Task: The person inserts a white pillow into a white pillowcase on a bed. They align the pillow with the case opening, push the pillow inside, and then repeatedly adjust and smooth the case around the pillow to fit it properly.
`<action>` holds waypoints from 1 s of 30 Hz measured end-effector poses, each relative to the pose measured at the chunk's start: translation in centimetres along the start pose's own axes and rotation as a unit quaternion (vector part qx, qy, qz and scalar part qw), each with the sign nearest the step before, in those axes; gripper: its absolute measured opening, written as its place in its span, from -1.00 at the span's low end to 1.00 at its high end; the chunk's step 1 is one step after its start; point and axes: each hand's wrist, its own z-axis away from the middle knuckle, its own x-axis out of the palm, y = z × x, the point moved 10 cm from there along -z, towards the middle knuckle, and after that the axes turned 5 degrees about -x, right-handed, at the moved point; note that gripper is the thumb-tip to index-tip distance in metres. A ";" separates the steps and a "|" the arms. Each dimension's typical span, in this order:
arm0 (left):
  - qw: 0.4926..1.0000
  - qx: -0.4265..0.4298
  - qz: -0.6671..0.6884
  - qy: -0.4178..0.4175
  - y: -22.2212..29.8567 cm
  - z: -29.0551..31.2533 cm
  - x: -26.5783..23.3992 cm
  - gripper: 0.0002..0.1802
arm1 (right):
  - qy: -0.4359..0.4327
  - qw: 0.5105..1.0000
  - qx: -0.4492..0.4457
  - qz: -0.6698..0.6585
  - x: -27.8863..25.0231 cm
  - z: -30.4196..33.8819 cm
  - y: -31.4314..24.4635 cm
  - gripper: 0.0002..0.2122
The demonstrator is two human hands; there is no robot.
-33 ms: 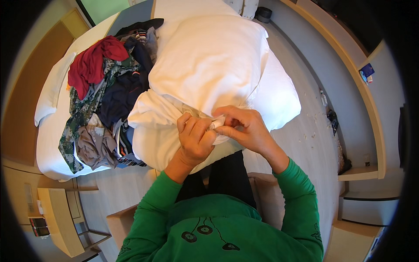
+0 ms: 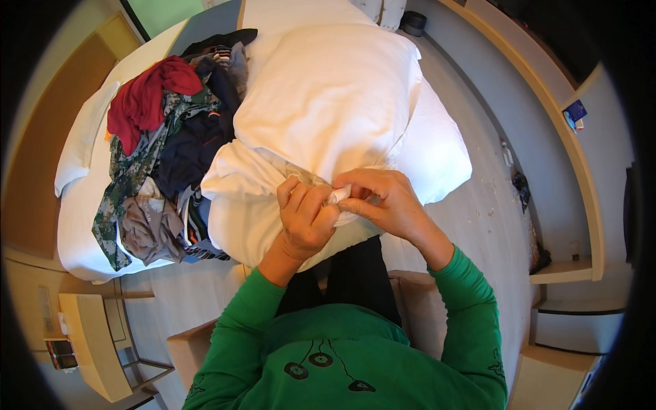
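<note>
A plump white pillow (image 2: 328, 96) lies on the bed in front of me, with loose white pillowcase fabric (image 2: 239, 171) gathered at its near end. My left hand (image 2: 304, 215) is closed round a bunch of this fabric. Beside it, my right hand (image 2: 383, 203) pinches a small twisted end of the white cloth between thumb and fingers. Both hands almost meet just above my knees. What lies inside the folds under my fingers is hidden.
To the left, a heap of clothes covers the bed (image 2: 75, 236): a red garment (image 2: 147, 99), a camouflage one (image 2: 113, 212), dark ones and a brown one (image 2: 152, 225). Another white pillow (image 2: 434, 147) sits under the first. A wooden shelf (image 2: 570, 272) runs along the right wall.
</note>
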 end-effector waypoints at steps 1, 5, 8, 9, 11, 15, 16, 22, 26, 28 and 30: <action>1.000 0.013 -0.009 0.000 0.3 0.1 -0.1 -0.69 | -0.006 0.999 -0.027 0.023 0.0 -0.2 -0.8 -0.76; 1.000 0.026 0.000 0.004 0.2 0.4 -0.5 -0.69 | -0.006 0.984 -0.155 0.090 -0.4 -0.8 -3.9 -0.76; 0.999 0.032 0.014 0.008 0.2 0.6 -0.6 -0.70 | -0.030 0.979 -0.179 0.092 0.3 -1.0 -4.0 -0.77; 0.999 0.033 0.022 0.007 0.2 0.6 -0.5 -0.70 | -0.047 0.981 -0.167 0.089 0.8 -1.0 -3.5 -0.77; 0.999 0.027 0.034 0.000 0.2 0.6 -0.4 -0.71 | -0.052 0.976 -0.181 0.113 1.4 -0.8 -3.2 -0.78; 0.996 -0.020 0.076 -0.038 -0.5 0.0 0.1 -0.73 | -0.047 0.983 -0.173 0.050 1.7 -1.0 -1.6 -0.84; 0.994 -0.037 0.091 -0.051 -0.7 -0.3 0.2 -0.73 | -0.056 0.990 -0.131 0.007 1.8 -1.1 -0.6 -0.85; 0.971 -0.157 0.099 -0.149 -0.7 -1.1 -0.2 -0.50 | -0.059 0.997 -0.026 -0.047 1.7 -1.1 1.1 -0.84; 0.966 -0.180 0.037 -0.179 -0.7 -0.6 -1.1 -0.32 | -0.054 0.998 -0.017 -0.025 0.9 -1.2 0.4 -0.85; 0.972 -0.160 -0.009 -0.174 -1.0 -0.5 -1.3 -0.35 | -0.088 0.996 -0.032 0.004 1.2 -1.2 -0.2 -0.86; 0.973 -0.142 -0.049 -0.177 -1.2 -0.2 -1.0 -0.37 | -0.134 0.990 -0.040 0.016 1.8 -0.8 -0.5 -0.87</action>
